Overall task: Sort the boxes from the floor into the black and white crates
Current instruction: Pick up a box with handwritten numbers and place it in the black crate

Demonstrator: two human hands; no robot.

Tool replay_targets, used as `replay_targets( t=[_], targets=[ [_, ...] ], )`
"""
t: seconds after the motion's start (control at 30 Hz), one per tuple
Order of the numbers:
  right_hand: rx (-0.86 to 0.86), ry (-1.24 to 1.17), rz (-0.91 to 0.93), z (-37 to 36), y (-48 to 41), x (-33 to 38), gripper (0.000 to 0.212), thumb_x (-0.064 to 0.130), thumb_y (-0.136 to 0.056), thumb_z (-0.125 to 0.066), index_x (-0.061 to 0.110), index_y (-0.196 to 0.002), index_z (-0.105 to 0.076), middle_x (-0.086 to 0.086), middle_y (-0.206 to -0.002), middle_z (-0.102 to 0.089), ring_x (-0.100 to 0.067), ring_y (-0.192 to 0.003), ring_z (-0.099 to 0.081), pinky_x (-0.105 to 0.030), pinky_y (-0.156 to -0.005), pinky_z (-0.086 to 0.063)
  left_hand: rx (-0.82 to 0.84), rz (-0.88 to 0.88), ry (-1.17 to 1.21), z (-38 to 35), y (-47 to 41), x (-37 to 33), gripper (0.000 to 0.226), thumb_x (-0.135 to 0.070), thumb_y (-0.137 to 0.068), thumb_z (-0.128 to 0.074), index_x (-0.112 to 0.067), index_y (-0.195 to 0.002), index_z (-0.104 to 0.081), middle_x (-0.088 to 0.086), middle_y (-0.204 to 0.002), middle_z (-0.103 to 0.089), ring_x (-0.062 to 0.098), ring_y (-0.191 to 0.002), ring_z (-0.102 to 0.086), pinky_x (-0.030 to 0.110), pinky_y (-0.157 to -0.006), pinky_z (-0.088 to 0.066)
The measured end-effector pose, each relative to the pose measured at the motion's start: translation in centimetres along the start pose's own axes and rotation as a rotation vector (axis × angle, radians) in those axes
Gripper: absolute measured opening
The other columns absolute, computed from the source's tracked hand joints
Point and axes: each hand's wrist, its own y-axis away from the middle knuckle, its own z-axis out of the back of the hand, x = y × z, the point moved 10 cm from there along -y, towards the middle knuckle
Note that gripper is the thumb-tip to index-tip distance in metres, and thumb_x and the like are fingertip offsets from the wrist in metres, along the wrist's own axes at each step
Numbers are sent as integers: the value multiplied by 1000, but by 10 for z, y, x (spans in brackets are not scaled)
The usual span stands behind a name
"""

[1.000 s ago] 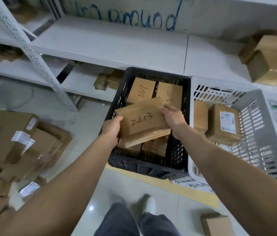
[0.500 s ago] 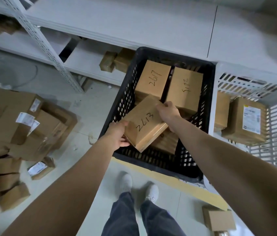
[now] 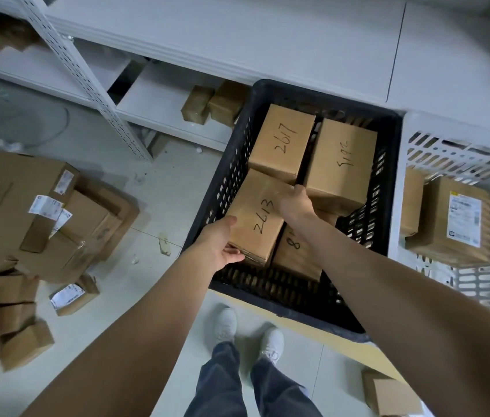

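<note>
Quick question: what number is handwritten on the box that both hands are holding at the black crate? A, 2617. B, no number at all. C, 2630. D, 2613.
D: the box gripped by the left hand and right hand at the black crate reads 2613 in marker.

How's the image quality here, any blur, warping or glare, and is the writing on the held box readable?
Head view: wide-angle warp bows the shelf edge; the box pile at left is smeared; the centre is sharp, so the 2613 box, gripped by left hand and right hand, reads clearly; light is flat, no glare.
</note>
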Motion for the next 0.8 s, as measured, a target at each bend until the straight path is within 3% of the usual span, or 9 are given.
replay_targets(
  t=[0.1,0.23,0.33,0.43,0.5,0.57,0.63,0.7,0.8],
  targets=[
    [19,1,-23,-1,-2,-6,45,14,-95,-41,7,-139,-35,-11,-131,-49,-26,-111,-50,-34,-91,-42,-7,4,4,-1,1,1,42,-26,-92,-60,-13,-130,-48,23,-130,-46,40,-106,-55,53,-88,-52],
    [47,-84,-82,-4,-2,-17,47,21,-98,-39,19,-144,-33,1,-106,-41,-16,-92,-39,-30,-80,-34,-4,12,14,-1,5,2,38,-24,-93,-59,-12,-127,-48,26,-126,-46,40,-105,-56,53,-86,-52],
    [49,-147,-89,-3,1,-20,45,19,-98,-42,18,-142,-36,1,-109,-45,-17,-94,-44,-29,-81,-35,0,22,23,2,9,1,34,-24,-93,-60,-13,-122,-48,27,-123,-47,41,-105,-55,55,-88,-51],
    [48,-140,-56,2,6,-13,49,23,-97,-44,16,-144,-34,-5,-132,-49,-23,-114,-49,-29,-84,-36,-7,26,-11,5,17,-2,28,-25,-93,-59,-13,-115,-46,26,-120,-48,42,-105,-53,54,-91,-49],
    [32,-170,-40,11,11,-7,52,27,-96,-45,19,-146,-32,-4,-131,-52,-19,-110,-51,-25,-83,-35,-29,2,-59,7,26,-7,28,-25,-93,-57,-12,-116,-47,23,-116,-49,39,-104,-53,50,-89,-49],
    [-1,-204,27,23,18,7,49,31,-96,-47,20,-143,-38,1,-109,-59,-9,-89,-53,-17,-69,-38,-41,-70,-151,4,38,-18,27,-27,-93,-55,-12,-115,-50,15,-111,-52,29,-97,-53,44,-89,-50],
    [-52,-246,113,36,27,23,43,32,-97,-46,18,-137,-46,6,-94,-57,-5,-77,-49,-18,-60,-35,-38,-211,-246,-5,54,-37,24,-29,-92,-53,-10,-107,-58,8,-97,-62,21,-83,-57,37,-84,-50],
    [-99,-307,187,50,40,37,39,32,-97,-45,17,-133,-50,5,-100,-55,-12,-91,-52,-22,-74,-38,-31,-405,-304,-18,77,-63,19,-29,-92,-50,-13,-89,-60,8,-88,-64,21,-79,-59,34,-78,-48],
    [-137,-412,283,71,68,54,39,36,-96,-46,16,-130,-53,2,-119,-59,-13,-106,-51,-28,-89,-40,2,-643,-323,-41,119,-95,22,-33,-95,-49,-23,-76,-53,-2,-81,-59,15,-79,-58,36,-82,-48]
  ],
)
